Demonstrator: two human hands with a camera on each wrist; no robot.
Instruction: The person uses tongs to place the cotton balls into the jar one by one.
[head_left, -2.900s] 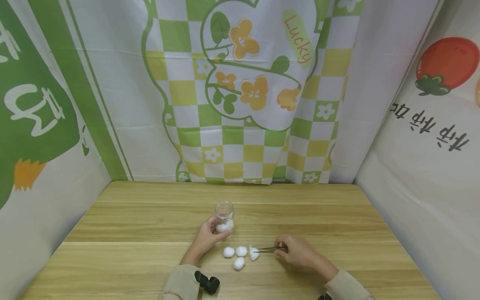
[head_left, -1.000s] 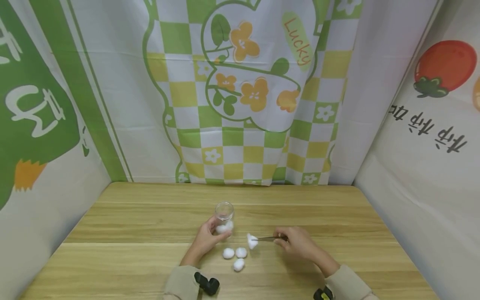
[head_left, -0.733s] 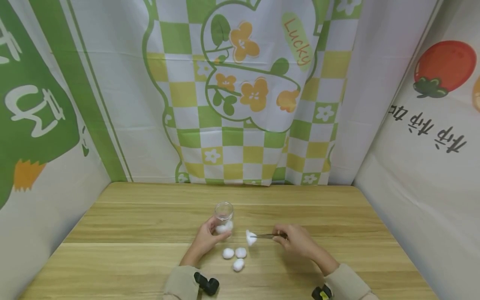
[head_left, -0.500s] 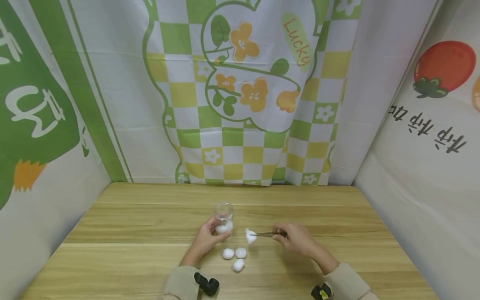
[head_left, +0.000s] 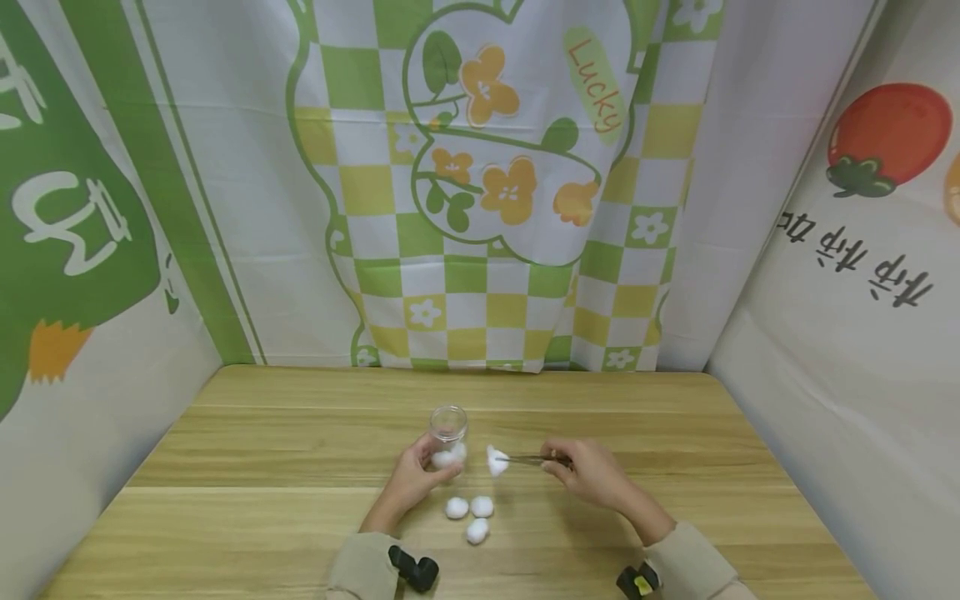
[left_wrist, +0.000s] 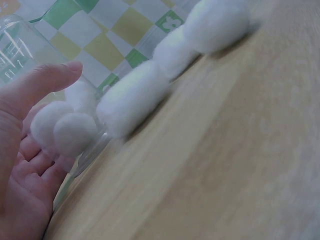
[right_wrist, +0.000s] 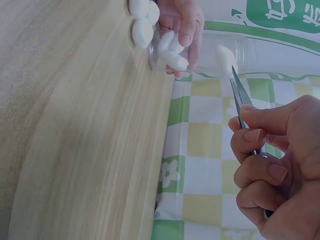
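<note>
A clear jar point(head_left: 448, 425) without a lid stands upright on the table, several cotton balls point(left_wrist: 75, 132) at its bottom. My left hand point(head_left: 414, 477) holds it low down, thumb across the near side and fingers behind. In my right hand point(head_left: 592, 473) a pair of metal tweezers point(right_wrist: 239, 97) is pinched between thumb and fingers. Their tips grip one cotton ball point(head_left: 497, 460), raised off the table to the right of the jar. Three more cotton balls point(head_left: 477, 531) lie close together on the wood in front of the jar.
The wooden table point(head_left: 300, 442) runs back to a checked green and yellow curtain point(head_left: 465, 317). Printed cloth walls point(head_left: 840, 350) close off both sides. A small black device point(head_left: 414, 568) sits on each wrist.
My right hand has lifted the tweezers and a cotton ball from the group on the table and moved them up, back and left toward the jar. The left hand stays in place.
</note>
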